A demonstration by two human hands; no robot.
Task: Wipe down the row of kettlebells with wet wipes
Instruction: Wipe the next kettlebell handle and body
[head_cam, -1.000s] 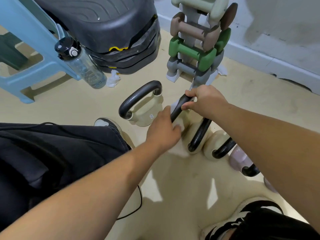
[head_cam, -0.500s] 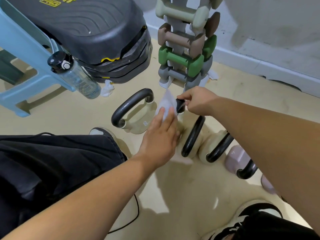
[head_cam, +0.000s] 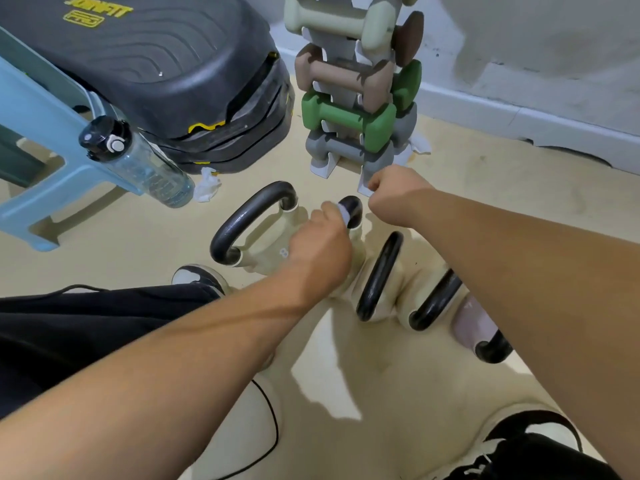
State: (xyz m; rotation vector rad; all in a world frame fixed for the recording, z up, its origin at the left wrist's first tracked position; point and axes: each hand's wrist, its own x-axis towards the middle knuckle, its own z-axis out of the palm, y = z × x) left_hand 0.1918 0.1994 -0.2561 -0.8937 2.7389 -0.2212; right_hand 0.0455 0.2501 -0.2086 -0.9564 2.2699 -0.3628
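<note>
A row of kettlebells stands on the beige floor. The first is cream, marked 8 [head_cam: 266, 245], and has a black handle. My left hand [head_cam: 318, 252] is closed on a white wet wipe [head_cam: 343, 214], pressing it against the black handle [head_cam: 351, 206] of the second kettlebell, whose body is mostly hidden under the hand. My right hand [head_cam: 394, 195] is a closed fist just right of that handle, not touching it. Further right come two more cream kettlebells with black handles [head_cam: 379, 275] [head_cam: 436, 299] and a pink one [head_cam: 472, 323].
A dumbbell rack [head_cam: 349, 116] stands just behind the row. Left of it lie a black step platform [head_cam: 156, 64], a blue stool [head_cam: 41, 133] and a water bottle [head_cam: 138, 161]. Crumpled wipes [head_cam: 206, 186] lie on the floor. My shoes [head_cam: 197, 276] and a black cable [head_cam: 272, 427] are near.
My right hand has let go of the second kettlebell's handle and drawn off to the right as a fist. My left hand has slid the wipe up to the top of that handle.
</note>
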